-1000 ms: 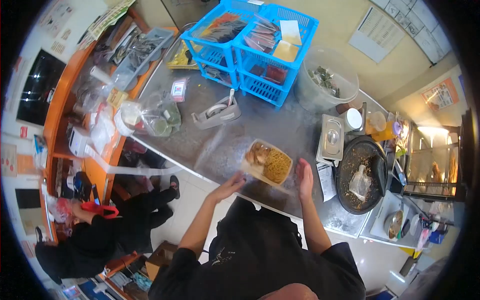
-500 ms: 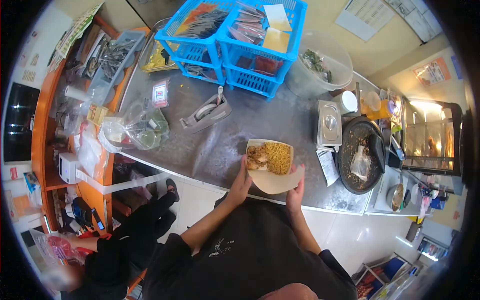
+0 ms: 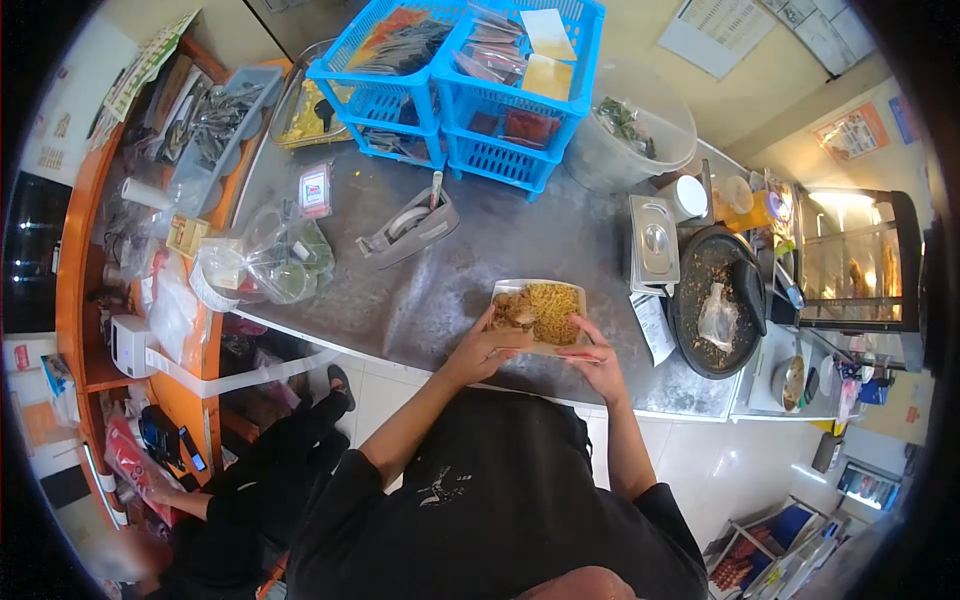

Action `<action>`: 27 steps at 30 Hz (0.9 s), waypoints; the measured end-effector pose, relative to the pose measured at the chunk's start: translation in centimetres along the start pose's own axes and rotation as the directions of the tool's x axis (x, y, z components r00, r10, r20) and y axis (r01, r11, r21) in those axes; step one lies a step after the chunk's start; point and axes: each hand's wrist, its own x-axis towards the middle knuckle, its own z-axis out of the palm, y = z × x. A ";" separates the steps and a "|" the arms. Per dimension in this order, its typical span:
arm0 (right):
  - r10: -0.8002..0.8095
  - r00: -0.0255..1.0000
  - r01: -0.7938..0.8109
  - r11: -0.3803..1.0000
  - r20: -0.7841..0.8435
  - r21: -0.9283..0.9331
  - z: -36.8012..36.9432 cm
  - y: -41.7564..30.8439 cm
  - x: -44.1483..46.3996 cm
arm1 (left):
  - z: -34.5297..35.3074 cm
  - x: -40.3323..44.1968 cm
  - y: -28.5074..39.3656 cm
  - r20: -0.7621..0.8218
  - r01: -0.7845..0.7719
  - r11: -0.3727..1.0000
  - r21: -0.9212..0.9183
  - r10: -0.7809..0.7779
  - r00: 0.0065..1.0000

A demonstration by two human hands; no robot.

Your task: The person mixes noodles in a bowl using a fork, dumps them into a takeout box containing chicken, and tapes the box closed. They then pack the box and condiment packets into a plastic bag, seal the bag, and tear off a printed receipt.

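Observation:
A paper food box (image 3: 488, 294) sits near the front edge of the metal counter. Yellow noodles (image 3: 554, 312) fill its right side, and brown pieces of food (image 3: 514, 309) lie on the left. My left hand (image 3: 484, 350) is at the box's front left corner, its fingers bent over the near edge. My right hand (image 3: 598, 362) grips the front right part, with fingertips close to the noodles. The near flap is largely hidden by both hands.
Behind are blue baskets (image 3: 500, 165) with packets, a tape dispenser (image 3: 410, 228) and a clear tub (image 3: 640, 165). A stone mortar (image 3: 690, 345) and a lidded metal container (image 3: 655, 245) stand right. A co-worker (image 3: 240, 520) is at lower left, holding a red bag (image 3: 135, 465).
Both hands, first apart beside the box, have taken hold of it. The raised near flap has been folded down toward the food. The co-worker's red bag has moved.

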 end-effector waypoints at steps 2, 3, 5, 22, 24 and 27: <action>-0.003 1.000 0.003 0.994 0.006 0.106 0.1 -1.5 0.5 | -0.7 0.4 2.7 -0.111 -0.076 0.995 -0.060 0.069 0.991; -0.017 1.000 0.015 0.988 0.012 0.154 0.2 -2.3 0.5 | -0.7 0.5 3.5 -0.169 -0.113 0.990 -0.089 0.097 0.981; -0.021 1.000 0.025 0.979 -0.022 0.204 1.0 -2.3 0.4 | 0.6 0.7 2.7 -0.165 -0.189 0.972 -0.143 0.165 0.972; -0.288 0.921 0.181 0.912 -0.261 -0.369 2.0 -2.6 2.0 | -1.2 1.1 2.5 -0.335 -0.197 0.930 0.309 0.300 0.893; -0.289 0.922 0.180 0.909 -0.259 -0.376 1.6 -2.1 2.2 | -1.3 1.0 2.6 -0.359 -0.114 0.957 0.265 0.208 0.910; -0.276 0.936 0.183 0.912 -0.219 -0.368 1.3 -1.2 2.4 | -1.0 1.4 2.4 -0.416 -0.035 0.991 0.132 0.088 0.905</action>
